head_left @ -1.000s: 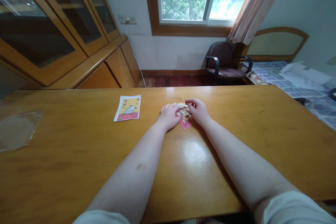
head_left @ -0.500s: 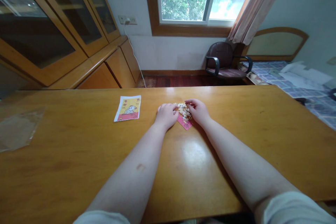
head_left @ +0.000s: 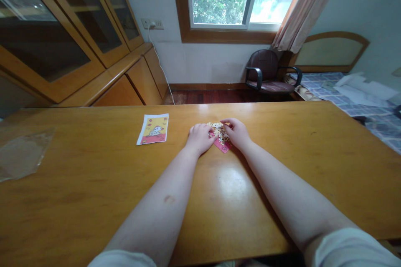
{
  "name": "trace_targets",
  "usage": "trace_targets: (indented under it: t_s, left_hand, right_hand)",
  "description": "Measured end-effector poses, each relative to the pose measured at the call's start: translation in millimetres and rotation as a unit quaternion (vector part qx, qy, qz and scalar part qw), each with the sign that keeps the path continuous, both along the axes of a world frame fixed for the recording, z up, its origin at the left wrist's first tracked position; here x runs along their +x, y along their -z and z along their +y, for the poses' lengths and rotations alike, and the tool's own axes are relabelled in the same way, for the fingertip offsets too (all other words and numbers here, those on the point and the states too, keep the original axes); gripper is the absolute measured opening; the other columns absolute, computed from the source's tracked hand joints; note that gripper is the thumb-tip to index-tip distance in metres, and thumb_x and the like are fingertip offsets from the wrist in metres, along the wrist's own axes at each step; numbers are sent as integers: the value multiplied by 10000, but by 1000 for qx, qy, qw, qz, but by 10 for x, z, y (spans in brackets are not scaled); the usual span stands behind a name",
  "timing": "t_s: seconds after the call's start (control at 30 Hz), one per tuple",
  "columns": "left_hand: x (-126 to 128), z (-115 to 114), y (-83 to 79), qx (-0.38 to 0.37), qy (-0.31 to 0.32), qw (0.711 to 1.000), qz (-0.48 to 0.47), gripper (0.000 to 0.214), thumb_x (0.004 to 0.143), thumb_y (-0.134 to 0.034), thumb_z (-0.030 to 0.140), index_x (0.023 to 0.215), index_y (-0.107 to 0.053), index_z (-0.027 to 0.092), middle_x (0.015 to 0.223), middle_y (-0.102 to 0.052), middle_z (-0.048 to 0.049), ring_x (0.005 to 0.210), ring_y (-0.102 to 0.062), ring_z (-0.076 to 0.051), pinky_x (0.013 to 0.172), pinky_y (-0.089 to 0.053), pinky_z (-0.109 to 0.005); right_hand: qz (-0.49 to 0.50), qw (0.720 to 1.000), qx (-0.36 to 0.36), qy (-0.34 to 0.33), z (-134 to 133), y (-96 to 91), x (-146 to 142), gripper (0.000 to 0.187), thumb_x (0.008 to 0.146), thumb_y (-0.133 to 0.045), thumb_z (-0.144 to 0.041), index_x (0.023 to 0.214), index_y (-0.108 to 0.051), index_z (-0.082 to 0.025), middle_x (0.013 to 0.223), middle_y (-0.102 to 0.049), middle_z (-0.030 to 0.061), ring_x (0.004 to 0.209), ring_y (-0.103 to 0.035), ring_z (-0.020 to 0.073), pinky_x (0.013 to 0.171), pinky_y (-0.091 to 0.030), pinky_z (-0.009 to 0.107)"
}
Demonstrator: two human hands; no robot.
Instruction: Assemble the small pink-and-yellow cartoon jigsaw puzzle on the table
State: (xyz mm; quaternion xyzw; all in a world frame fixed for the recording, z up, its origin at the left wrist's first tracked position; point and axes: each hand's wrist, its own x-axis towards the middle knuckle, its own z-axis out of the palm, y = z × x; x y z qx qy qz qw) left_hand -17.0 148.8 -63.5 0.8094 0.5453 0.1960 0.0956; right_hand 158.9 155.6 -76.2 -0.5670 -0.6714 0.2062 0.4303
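Observation:
A small jigsaw puzzle (head_left: 223, 147) with a pink printed corner lies near the far side of the table, and loose jigsaw pieces (head_left: 219, 129) are heaped over it. Curled at its left edge is my left hand (head_left: 200, 137), its thumb and forefinger on the puzzle. On the opposite side my right hand (head_left: 236, 132) bends its fingers in against the pieces; whatever sits between the fingertips is too small to make out. Left of both hands lies a picture sheet (head_left: 153, 129) showing a white cartoon animal on yellow and pink.
A clear plastic bag (head_left: 25, 154) lies at the left end of the wooden table (head_left: 266, 225). Beyond the table's far edge stand a glass-door cabinet (head_left: 119, 79), a dark office chair (head_left: 265, 71) and a bed (head_left: 338, 87) with a checked cover.
My left hand's thumb has shifted slightly right, and the puzzle's pink corner has moved a little right and away from me. My right hand has barely moved.

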Motion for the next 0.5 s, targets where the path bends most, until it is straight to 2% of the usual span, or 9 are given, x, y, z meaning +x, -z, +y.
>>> trace_targets:
  t_s: [0.17, 0.33, 0.4, 0.5]
  left_hand:
    - [1, 17, -16, -5, 11, 1000, -3, 84, 800, -629, 316, 801, -680, 249, 862, -705, -21, 892, -597, -229, 845, -425, -364]
    - [1, 32, -21, -13, 25, 999, -47, 102, 825, -602, 299, 842, -693, 257, 858, -720, -10, 865, -618, -210, 832, -441, -335]
    - [-4, 36, -21, -8, 18, 997, -80, 125, 836, -591, 308, 887, -692, 254, 898, -725, -12, 881, -625, -206, 831, -453, -322]
    - [-18, 43, -22, 3, -8, 994, -113, 164, 866, -545, 285, 930, -692, 246, 963, -725, -22, 924, -632, -199, 861, -459, -310]
  right_hand:
    - [-17, 1000, 8, 7, -7, -16, 7, 225, 810, -533, -249, 941, -701, -176, 815, -674, 46, 667, -571, 159, 708, -482, 318]
    - [-23, 1000, -12, -8, -3, -1, 9, 195, 832, -536, -246, 922, -699, -191, 789, -681, 34, 644, -572, 150, 666, -469, 297]
    - [-41, 999, -8, -28, -17, -17, -2, 169, 836, -548, -236, 897, -699, -195, 789, -684, 33, 654, -575, 150, 658, -461, 291]
    - [-99, 989, 43, -102, -68, -76, -28, 111, 824, -607, -260, 820, -700, -200, 806, -680, 44, 750, -586, 167, 732, -454, 303]
